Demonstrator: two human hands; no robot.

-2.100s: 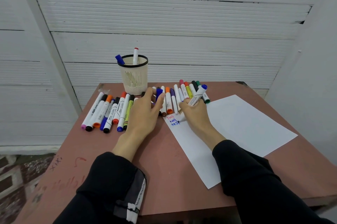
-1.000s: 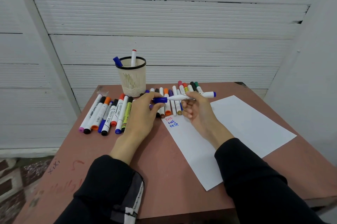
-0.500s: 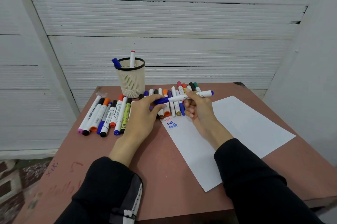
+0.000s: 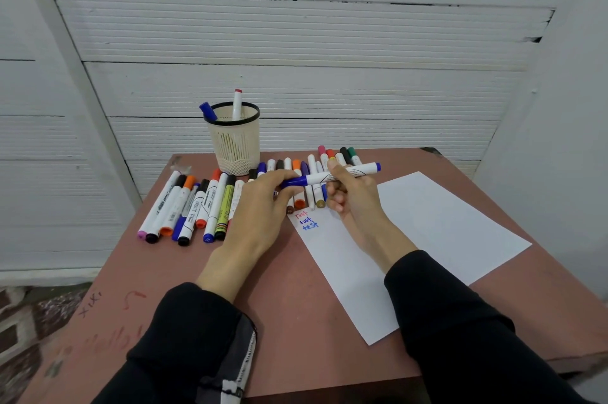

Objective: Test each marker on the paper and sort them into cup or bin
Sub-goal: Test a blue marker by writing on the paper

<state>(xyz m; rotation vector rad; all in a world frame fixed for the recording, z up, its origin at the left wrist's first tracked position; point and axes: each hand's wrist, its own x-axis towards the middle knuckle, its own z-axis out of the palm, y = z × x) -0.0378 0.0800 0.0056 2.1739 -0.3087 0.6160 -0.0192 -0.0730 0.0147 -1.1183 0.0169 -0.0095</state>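
Reddish-brown table (image 4: 296,321) seen at frame centre. White paper (image 4: 427,239) laid toward 4 o'clock, long axis running 11-to-5; "test" written three times at its 11 o'clock corner. Mesh cup (image 4: 233,143) stood at 12 o'clock, two markers held inside. Blue marker (image 4: 332,176) held just above row of loose markers (image 4: 197,206), long axis near horizontal, capped end pointed to 9 o'clock. Cap pinched by left hand (image 4: 260,202); barrel gripped by right hand (image 4: 355,196).

Two bare hands, left hand (image 4: 263,202) and right hand (image 4: 353,196), come out of long black sleeves. The left sleeve (image 4: 184,337) has a grey cuff panel with a white strip of small black print; the right sleeve (image 4: 460,321) is plain black.
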